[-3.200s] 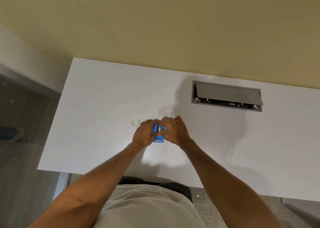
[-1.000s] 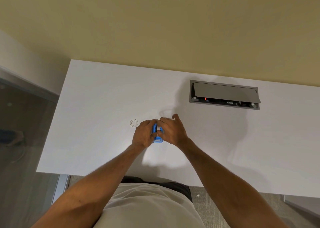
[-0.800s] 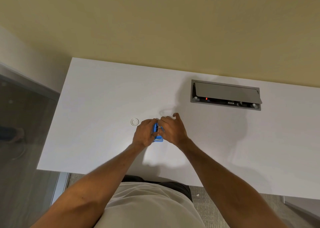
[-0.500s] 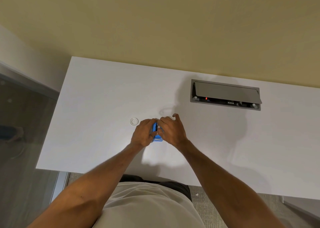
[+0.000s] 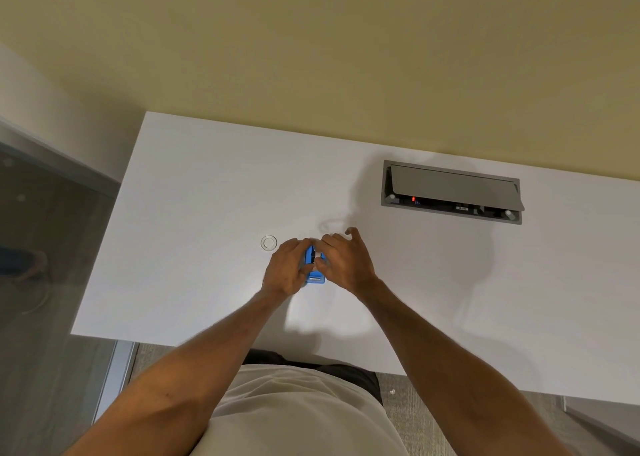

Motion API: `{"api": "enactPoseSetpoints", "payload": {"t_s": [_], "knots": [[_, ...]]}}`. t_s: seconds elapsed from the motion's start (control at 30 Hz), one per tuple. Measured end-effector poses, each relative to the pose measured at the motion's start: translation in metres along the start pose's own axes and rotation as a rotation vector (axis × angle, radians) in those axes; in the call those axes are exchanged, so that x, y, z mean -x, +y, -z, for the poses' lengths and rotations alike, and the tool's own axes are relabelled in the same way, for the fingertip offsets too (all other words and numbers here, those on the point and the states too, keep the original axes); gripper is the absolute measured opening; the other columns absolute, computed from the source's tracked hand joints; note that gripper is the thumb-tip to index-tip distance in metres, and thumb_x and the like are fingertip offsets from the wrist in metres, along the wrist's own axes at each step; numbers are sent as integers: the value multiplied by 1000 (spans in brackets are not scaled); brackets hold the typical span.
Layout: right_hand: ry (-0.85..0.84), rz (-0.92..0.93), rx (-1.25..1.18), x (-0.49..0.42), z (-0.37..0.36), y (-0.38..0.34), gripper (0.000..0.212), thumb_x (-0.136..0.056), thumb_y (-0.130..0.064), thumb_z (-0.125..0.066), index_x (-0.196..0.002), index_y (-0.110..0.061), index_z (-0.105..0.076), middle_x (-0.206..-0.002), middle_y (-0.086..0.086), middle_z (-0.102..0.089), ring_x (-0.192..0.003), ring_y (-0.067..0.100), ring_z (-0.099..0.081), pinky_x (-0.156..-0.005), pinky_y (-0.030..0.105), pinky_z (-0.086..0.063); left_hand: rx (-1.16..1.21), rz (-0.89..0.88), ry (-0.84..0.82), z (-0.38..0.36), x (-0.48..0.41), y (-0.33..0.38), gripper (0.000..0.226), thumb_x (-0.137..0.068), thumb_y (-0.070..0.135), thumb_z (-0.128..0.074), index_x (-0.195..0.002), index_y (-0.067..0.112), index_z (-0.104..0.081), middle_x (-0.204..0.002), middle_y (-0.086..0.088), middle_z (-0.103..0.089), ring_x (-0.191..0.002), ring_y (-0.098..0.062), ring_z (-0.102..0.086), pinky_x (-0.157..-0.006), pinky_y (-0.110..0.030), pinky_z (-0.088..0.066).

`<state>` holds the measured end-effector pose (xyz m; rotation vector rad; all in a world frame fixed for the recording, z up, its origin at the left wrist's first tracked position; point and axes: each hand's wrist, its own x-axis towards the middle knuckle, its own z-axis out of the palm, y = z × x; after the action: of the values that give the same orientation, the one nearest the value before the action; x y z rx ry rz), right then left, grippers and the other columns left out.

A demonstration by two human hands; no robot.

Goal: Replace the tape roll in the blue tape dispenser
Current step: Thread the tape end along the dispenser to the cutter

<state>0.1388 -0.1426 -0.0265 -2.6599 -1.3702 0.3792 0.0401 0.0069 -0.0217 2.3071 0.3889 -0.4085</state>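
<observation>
The small blue tape dispenser (image 5: 314, 272) stands on the white desk (image 5: 194, 213), mostly covered by both hands. My left hand (image 5: 284, 268) grips its left side. My right hand (image 5: 346, 261) pinches at its top, where a sliver of a white roll (image 5: 317, 254) shows between the blue walls; the little finger sticks up. A small clear-white ring (image 5: 268, 243), a tape roll or bare core, lies flat on the desk just left of my left hand. Whether the roll in the dispenser is fully seated is hidden.
A grey recessed power and cable box (image 5: 451, 192) with its lid tilted open sits in the desk at the back right. The desk's left edge drops to a grey floor (image 5: 41, 282). A yellow wall runs behind the desk.
Both hands stay on the dispenser at the same spot. The right hand's fingers have shifted slightly at the top of it; the ring on the desk has not moved.
</observation>
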Motion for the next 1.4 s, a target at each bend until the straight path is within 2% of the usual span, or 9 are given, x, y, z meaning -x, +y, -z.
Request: {"api": "enactPoseSetpoints", "payload": {"t_s": [0.1, 0.2, 0.3, 0.4, 0.53, 0.67, 0.83, 1.0, 1.4], "knots": [[-27, 2, 41, -2, 0, -3, 37, -103, -47, -48, -122, -21, -67, -112, -3, -74, -101, 17, -68, -112, 40, -39, -27, 2, 10, -1, -1, -1, 69, -99, 62, -44, -138, 8, -61, -115, -12, -71, -109, -30, -63, -101, -40, -50], [29, 1, 63, -4, 1, -5, 24, -95, -39, -67, -101, -17, -74, -92, 0, -76, -84, 21, -71, -102, 43, -49, -48, -2, 8, -2, -2, -2, 57, -94, 44, -52, -136, 6, -62, -115, -13, -71, -109, -31, -63, -103, -42, -49], [-83, -25, 46, -5, -1, -3, 31, -102, -44, -54, -115, -20, -67, -109, 0, -73, -101, 20, -68, -113, 42, -38, -77, 2, 9, -2, -3, 0, 66, -101, 58, -38, -134, 6, -63, -117, -11, -71, -109, -30, -61, -107, -41, -43], [-44, -18, 55, -3, -2, -2, 38, -103, -50, -43, -122, -24, -64, -114, -6, -71, -102, 15, -66, -111, 38, -36, -89, -4, 14, -2, -2, 0, 93, -83, 71, -17, -133, 9, -63, -117, -8, -71, -110, -29, -59, -108, -39, -39], [-47, 9, 55, -1, -3, -1, 39, -103, -49, -45, -122, -21, -65, -113, -3, -72, -101, 18, -66, -109, 38, -38, -107, 9, 5, -6, -2, -1, 64, -97, 54, -41, -136, 8, -62, -125, -10, -71, -121, -33, -59, -118, -46, -36], [-76, 5, 35, -5, -2, -1, 38, -103, -49, -51, -118, -18, -66, -112, 1, -73, -102, 21, -68, -112, 41, -38, -138, 41, -44, -2, -2, 1, 83, -87, 67, -31, -140, 9, -60, -133, -10, -69, -134, -35, -55, -121, -41, -29], [-13, 34, 29, -2, 0, 0, 39, -102, -50, -49, -118, -19, -68, -111, -1, -75, -97, 18, -69, -108, 39, -41, -85, 29, -31, -3, -1, 0, 75, -95, 64, -37, -140, 9, -60, -135, -9, -69, -141, -34, -53, -128, -43, -24], [-66, 59, 68, -4, 1, 0, 37, -104, -48, -48, -120, -20, -65, -117, -1, -73, -104, 19, -68, -113, 39, -38, -100, 27, -42, 1, 0, 2, 107, -74, 78, -11, -141, 10, -59, -137, -8, -68, -142, -34, -51, -127, -43, -23], [51, 81, 3, 0, 0, 5, 36, -100, -44, -58, -115, -14, -71, -110, 3, -77, -95, 21, -72, -105, 41, -45, -123, -36, -61, 0, -2, -1, 130, -66, 89, 9, -145, 10, -56, -142, -8, -65, -146, -34, -47, -130, -42, -19]]}}
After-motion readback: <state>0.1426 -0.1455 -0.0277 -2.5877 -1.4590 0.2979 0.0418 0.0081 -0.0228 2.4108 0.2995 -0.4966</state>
